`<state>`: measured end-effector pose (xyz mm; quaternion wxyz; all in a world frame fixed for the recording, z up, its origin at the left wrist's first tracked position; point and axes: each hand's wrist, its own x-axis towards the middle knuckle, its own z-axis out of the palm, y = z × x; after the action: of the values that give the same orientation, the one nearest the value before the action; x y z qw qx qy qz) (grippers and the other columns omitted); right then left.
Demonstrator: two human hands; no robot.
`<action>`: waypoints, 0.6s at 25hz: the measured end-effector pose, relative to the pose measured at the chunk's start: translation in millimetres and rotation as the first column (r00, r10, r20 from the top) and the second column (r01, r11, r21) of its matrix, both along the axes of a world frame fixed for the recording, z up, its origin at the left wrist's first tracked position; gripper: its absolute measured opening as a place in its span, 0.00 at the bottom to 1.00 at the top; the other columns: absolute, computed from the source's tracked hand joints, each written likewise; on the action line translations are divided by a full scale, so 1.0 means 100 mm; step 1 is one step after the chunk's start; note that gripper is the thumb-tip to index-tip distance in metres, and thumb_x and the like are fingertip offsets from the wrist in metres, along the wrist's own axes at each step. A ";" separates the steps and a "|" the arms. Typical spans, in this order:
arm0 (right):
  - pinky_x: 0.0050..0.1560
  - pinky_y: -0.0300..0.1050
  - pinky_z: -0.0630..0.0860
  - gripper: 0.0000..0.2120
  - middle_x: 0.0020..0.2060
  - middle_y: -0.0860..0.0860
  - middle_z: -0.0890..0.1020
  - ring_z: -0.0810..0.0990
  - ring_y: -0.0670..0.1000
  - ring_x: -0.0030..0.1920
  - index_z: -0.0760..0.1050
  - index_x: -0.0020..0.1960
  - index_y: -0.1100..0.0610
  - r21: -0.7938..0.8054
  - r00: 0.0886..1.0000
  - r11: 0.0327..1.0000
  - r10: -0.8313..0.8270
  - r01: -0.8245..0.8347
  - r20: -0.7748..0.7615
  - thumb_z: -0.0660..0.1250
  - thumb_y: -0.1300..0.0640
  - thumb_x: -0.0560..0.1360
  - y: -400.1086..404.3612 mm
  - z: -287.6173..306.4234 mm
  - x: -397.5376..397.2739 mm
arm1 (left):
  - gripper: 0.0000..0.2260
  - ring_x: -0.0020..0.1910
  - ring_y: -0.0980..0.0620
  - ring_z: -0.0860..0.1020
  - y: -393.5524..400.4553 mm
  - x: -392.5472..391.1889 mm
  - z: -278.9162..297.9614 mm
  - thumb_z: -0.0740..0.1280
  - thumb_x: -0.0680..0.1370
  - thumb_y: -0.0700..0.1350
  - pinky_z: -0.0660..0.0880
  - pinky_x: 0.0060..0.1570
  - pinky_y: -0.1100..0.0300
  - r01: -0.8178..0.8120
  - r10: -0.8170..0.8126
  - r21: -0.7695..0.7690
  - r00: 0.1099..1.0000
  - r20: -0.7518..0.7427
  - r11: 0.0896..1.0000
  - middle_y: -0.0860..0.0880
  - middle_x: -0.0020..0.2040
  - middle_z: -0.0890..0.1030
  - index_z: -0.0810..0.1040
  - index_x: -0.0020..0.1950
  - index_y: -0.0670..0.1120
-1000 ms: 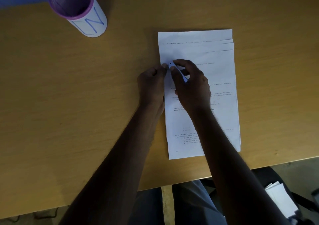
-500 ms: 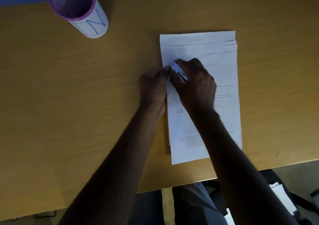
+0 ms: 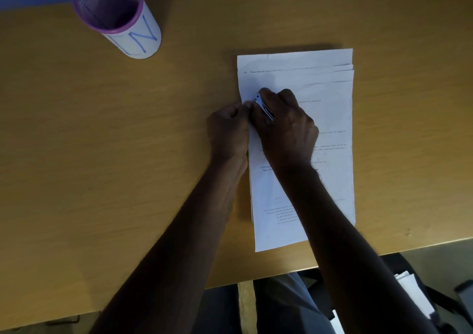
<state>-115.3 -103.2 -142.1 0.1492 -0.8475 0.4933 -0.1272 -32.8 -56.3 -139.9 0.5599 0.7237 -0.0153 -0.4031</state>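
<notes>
Right now the right hand (image 3: 284, 129) is curled round what looks to be a small stapler (image 3: 263, 107), white and metal, though the fingers cover most of it and I cannot be sure of the tool. Its nose points at the left margin of the stack of papers (image 3: 329, 118), in the upper part of the page. The left hand (image 3: 229, 131) sits just beside it, thumb and fingertips pinching that same left edge, with the heel of the hand on the table (image 3: 102, 159). The two hands touch or nearly touch at the paper's edge. The sheets lie flat on the wood, printed side up, and their top edges are slightly stepped, so several pages show one behind another. By my reading the gathering and rough squaring of the pages is done and the fastening is the step in hand. No staple can be made out along the margin, so whether this one has gone in is not clear. Pressing it home and any further fastening down the edge seem to be left. Farther off, a purple mesh pen cup (image 3: 112, 13) with a lettered white label stands near the far left of the table, and more white sheets (image 3: 414, 295) lie below the table's near edge.
</notes>
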 end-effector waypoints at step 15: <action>0.37 0.43 0.73 0.18 0.53 0.49 0.81 0.83 0.55 0.42 0.77 0.66 0.48 0.029 0.997 0.999 -0.027 0.029 -0.075 0.59 0.40 0.84 -0.01 0.00 0.05 | 0.15 0.40 0.58 0.85 0.00 0.01 0.05 0.70 0.81 0.40 0.81 0.43 0.66 0.019 -0.019 -0.001 1.000 0.007 1.000 0.56 0.36 0.86 0.84 0.38 0.55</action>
<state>-110.7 -104.7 -142.2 0.1415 -0.8422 0.5124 -0.0903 -31.3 -56.7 -134.9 0.5565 0.7245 -0.0242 -0.4059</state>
